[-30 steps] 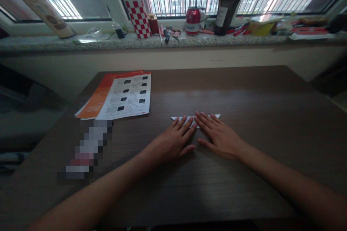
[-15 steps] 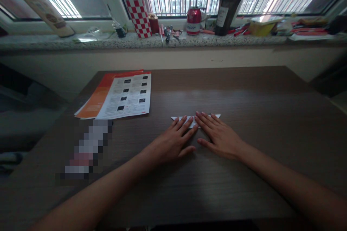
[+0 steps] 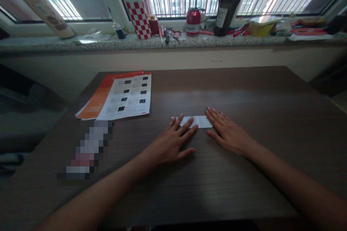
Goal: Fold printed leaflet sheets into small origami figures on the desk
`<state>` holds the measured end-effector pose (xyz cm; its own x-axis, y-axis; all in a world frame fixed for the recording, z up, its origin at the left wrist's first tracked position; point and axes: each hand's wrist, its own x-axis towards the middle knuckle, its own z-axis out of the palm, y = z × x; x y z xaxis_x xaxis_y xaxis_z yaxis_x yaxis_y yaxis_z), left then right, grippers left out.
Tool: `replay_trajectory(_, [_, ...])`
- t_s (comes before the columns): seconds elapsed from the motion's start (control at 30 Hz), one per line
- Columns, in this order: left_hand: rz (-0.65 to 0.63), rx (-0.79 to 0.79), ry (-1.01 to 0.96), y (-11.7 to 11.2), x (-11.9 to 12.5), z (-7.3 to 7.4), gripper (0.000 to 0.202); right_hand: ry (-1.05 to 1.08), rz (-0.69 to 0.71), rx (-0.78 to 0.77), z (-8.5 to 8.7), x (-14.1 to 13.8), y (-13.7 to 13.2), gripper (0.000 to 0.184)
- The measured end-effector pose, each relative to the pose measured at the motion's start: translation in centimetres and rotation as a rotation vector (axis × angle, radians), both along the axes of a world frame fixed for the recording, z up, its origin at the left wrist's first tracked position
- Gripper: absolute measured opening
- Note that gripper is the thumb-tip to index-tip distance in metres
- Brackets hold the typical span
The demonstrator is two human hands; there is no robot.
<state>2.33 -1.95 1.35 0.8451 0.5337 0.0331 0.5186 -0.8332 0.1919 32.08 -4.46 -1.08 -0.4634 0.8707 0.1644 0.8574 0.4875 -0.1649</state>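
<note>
A small folded strip of white paper (image 3: 200, 121) lies flat on the dark wooden table (image 3: 244, 90). My left hand (image 3: 173, 141) rests palm down with fingers spread, its fingertips pressing the paper's left part. My right hand (image 3: 226, 130) lies flat and open too, its fingers covering the paper's right end. Between the two hands a short stretch of the paper shows.
An orange and white leaflet (image 3: 121, 95) lies at the table's far left, with a blurred-out object (image 3: 86, 148) in front of it. On the stone windowsill stand a red can (image 3: 193, 21), a checkered bottle (image 3: 138, 11), a dark cup (image 3: 225, 12) and assorted clutter.
My right hand has slid to the right along the paper, away from my left hand, uncovering the middle of the strip. The left hand has stayed put.
</note>
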Motion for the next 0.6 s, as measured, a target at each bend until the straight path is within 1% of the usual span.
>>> replay_trajectory(0.23, [-0.005,0.013,-0.007,0.09,0.02,0.68,0.076,0.022,-0.012,0.0,0.05,0.19,0.08,0.08])
replay_trajectory(0.47, [0.009,0.032,-0.027,0.17,-0.14,0.03,0.07,0.031,-0.006,0.02,-0.2,0.14,0.19,0.076])
replay_trajectory(0.6, [0.034,0.045,-0.004,0.08,0.13,0.29,0.064,0.032,-0.01,0.025,-0.11,0.06,0.38,0.072])
